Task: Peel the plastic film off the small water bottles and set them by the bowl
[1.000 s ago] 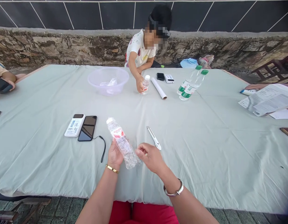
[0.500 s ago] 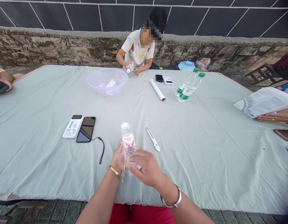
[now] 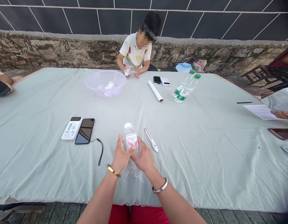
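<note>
A small clear bottle with a white cap and a pink-and-red label is tilted in front of me. My right hand wraps round its lower right side. On the left, my left hand has its fingers spread, with the thumb lying across the label's lower part. Crumpled clear plastic film hangs below the bottle, under my hands; whether fingers pinch it is hidden. A white utility knife rests on the cloth just right of my right hand.
Left lie a power bank and a phone with a strap. Further off are a purple basin holding clear plastic, a white roll and two water bottles. Across sits a person with a small bottle; others' hands show at both sides.
My right hand has come round the bottle, and my left fingers have spread. The film now hangs lower, beneath the bottle. At the right, a person's papers have shifted and a pen shows.
</note>
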The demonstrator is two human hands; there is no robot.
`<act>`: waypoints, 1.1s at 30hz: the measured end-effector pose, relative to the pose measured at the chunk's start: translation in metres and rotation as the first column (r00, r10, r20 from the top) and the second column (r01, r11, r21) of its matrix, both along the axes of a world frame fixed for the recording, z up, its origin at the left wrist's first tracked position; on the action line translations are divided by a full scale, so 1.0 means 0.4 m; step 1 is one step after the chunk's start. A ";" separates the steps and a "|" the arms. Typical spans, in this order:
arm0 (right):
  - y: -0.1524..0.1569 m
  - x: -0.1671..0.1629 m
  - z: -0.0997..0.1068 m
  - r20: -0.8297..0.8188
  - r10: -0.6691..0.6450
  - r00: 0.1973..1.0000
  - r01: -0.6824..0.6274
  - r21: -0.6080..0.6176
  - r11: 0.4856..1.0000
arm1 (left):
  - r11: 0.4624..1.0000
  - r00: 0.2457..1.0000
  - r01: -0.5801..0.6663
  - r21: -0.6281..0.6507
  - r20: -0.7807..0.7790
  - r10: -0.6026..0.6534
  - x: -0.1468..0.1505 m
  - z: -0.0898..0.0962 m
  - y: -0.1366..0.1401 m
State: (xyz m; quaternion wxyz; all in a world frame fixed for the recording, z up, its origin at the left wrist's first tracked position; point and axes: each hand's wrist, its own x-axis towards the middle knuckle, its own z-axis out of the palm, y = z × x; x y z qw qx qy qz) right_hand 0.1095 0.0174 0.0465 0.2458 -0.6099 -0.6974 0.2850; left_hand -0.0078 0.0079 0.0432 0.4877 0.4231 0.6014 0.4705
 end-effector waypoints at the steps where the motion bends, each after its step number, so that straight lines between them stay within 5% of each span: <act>1: 0.000 -0.001 -0.004 0.054 -0.022 0.998 0.020 0.038 0.999 | 0.998 0.979 -0.068 -0.011 -0.195 0.064 0.000 0.006 0.000; 3: -0.001 -0.004 -0.013 0.119 -0.051 0.992 0.036 0.119 0.992 | 0.993 0.885 -0.110 -0.030 -0.458 0.084 -0.003 0.013 0.003; 6: -0.008 -0.006 -0.022 0.117 -0.059 0.991 0.038 0.176 0.984 | 0.999 0.861 -0.030 0.029 -0.508 0.040 -0.017 0.004 0.008; 9: -0.015 -0.004 -0.021 0.005 -0.047 0.999 0.046 0.079 0.996 | 0.991 0.945 -0.037 0.130 -0.317 0.077 -0.030 -0.020 0.012; 11: -0.016 -0.003 -0.017 -0.129 -0.042 0.991 0.039 -0.023 0.999 | 0.989 0.989 -0.117 0.086 -0.077 0.123 -0.028 -0.034 0.013; 13: -0.015 -0.005 -0.013 -0.260 -0.043 0.965 0.016 -0.106 0.994 | 0.983 0.974 -0.182 0.018 0.138 0.178 -0.020 -0.042 0.014; 15: -0.014 -0.007 -0.009 -0.319 -0.045 0.947 0.000 -0.137 0.991 | 0.971 0.954 -0.237 0.010 0.190 0.231 -0.014 -0.043 0.015; 20: -0.022 -0.009 0.008 -0.062 0.002 0.998 -0.005 -0.047 0.999 | 0.978 0.964 -0.159 0.134 -0.190 0.183 -0.044 -0.041 0.020; 26: -0.033 -0.006 0.021 0.152 0.032 0.988 -0.037 0.032 0.999 | 0.990 0.950 0.004 0.143 -0.311 0.041 -0.078 -0.036 0.033; 30: -0.034 -0.007 0.025 0.180 0.052 0.982 -0.069 0.088 0.994 | 0.925 0.877 -0.238 0.296 -0.344 0.335 -0.053 -0.038 0.032; 33: -0.032 -0.007 0.018 0.183 0.054 0.982 -0.080 0.137 0.987 | 0.906 0.878 -0.380 0.188 -0.234 0.417 -0.034 -0.042 0.025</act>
